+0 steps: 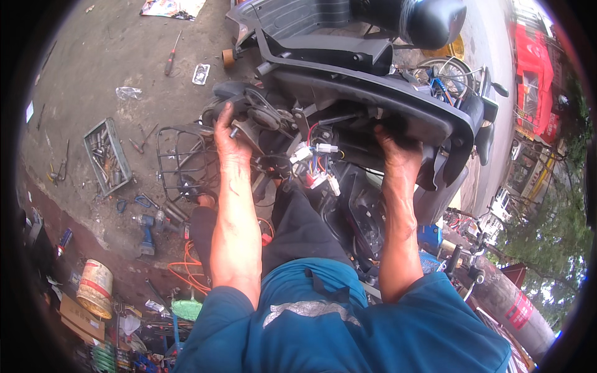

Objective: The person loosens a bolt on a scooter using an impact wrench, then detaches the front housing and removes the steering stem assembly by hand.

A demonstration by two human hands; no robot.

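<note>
A partly stripped scooter stands before me, its black plastic body panel (pixel 345 88) spread across the middle. My left hand (pixel 233 144) is at a metal bracket (pixel 247 133) with a bolt on the scooter's left part; the thumb points up and the fingers are mostly hidden. My right hand (pixel 400 149) grips the panel's underside at the right, its fingertips lost in shadow. Between my hands hangs a bundle of coloured wires with white plug connectors (pixel 326 148). Left of them is a dark round wheel or hub part (pixel 263 116), only partly visible.
On the ground at left lie a metal tray of sockets (pixel 107 156), a screwdriver (pixel 171 58), a black wire rack (pixel 179 156) and a blue cordless power tool (pixel 146 233). An orange cable (pixel 186 270) runs near my leg. A paint-stained bucket (pixel 94 289) stands lower left.
</note>
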